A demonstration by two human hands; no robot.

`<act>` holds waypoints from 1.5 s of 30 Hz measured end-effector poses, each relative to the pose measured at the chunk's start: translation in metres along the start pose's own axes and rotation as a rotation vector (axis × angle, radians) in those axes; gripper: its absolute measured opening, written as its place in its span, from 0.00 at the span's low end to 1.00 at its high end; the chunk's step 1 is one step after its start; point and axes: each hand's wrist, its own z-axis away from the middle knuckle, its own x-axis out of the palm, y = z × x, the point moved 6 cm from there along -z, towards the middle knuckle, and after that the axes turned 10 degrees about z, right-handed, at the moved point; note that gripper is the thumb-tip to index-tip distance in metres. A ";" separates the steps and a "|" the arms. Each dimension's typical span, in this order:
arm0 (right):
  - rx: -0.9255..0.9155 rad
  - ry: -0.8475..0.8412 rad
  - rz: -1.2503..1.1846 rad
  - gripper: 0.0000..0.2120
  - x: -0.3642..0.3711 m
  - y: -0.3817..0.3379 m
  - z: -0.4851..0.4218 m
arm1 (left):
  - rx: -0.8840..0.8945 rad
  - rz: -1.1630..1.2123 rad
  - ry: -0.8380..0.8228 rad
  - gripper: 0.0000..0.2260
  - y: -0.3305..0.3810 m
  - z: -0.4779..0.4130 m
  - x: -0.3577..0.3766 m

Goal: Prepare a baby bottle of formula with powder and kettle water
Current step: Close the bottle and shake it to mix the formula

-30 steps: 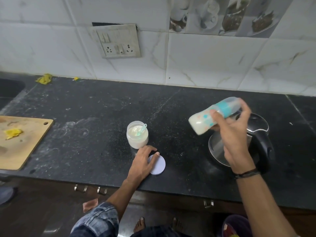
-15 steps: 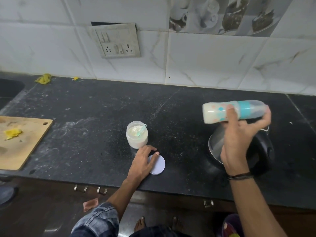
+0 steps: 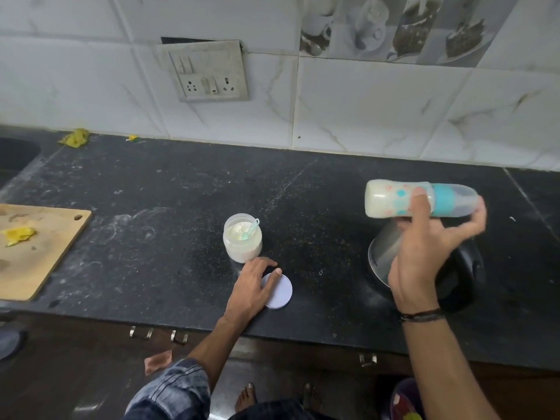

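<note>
My right hand [image 3: 424, 253] grips a baby bottle [image 3: 394, 198] held sideways in the air above the kettle [image 3: 454, 274]. The bottle holds milky white liquid, has a teal collar and a clear cap pointing right. The steel and black kettle is partly hidden behind my hand. An open jar of white powder [image 3: 242, 242] with a pale green scoop in it stands mid-counter. My left hand [image 3: 251, 287] rests flat on the counter, fingertips on the jar's round white lid [image 3: 280, 294], just in front of the jar.
A wooden cutting board [image 3: 33, 253] with yellow scraps lies at the left, a sink [image 3: 15, 153] behind it. Yellow peel bits [image 3: 74, 137] sit by the tiled wall. A socket panel [image 3: 209, 74] is on the wall. The black counter's front edge [image 3: 303, 336] runs near my arms.
The bottle swung from tilted base-down-left to level and shifted right over the kettle, then slightly left. My left hand stayed on the lid.
</note>
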 end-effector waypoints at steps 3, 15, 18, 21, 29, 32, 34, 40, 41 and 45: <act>0.081 -0.184 0.126 0.38 0.015 0.008 0.002 | 0.010 -0.001 0.002 0.11 -0.001 0.002 -0.001; 0.023 -0.097 0.034 0.38 0.009 0.001 0.003 | 0.005 0.012 -0.012 0.12 0.000 0.002 0.000; -0.005 -0.046 0.018 0.40 0.008 0.000 0.000 | 0.000 0.004 -0.006 0.11 -0.001 0.003 0.000; 0.101 -0.258 0.182 0.37 0.019 0.015 0.005 | 0.003 0.002 -0.009 0.13 -0.003 0.003 -0.001; 0.093 -0.181 0.153 0.39 0.015 0.015 0.009 | 0.000 -0.002 -0.009 0.13 -0.001 0.003 0.000; 0.049 -0.116 0.094 0.40 0.008 0.008 0.009 | -0.003 0.007 -0.013 0.14 0.001 0.001 0.000; -0.001 -0.046 0.023 0.41 0.005 0.004 0.004 | 0.005 0.008 0.001 0.11 0.001 0.001 0.000; 0.048 -0.178 0.100 0.38 0.016 0.006 0.011 | 0.013 0.013 -0.002 0.11 -0.001 0.001 0.000; 0.019 -0.102 0.046 0.39 0.013 0.002 0.009 | 0.012 0.012 0.001 0.10 0.000 0.001 0.000; 0.083 -0.174 0.102 0.39 0.021 0.009 0.009 | 0.004 0.006 0.001 0.10 -0.001 0.003 0.000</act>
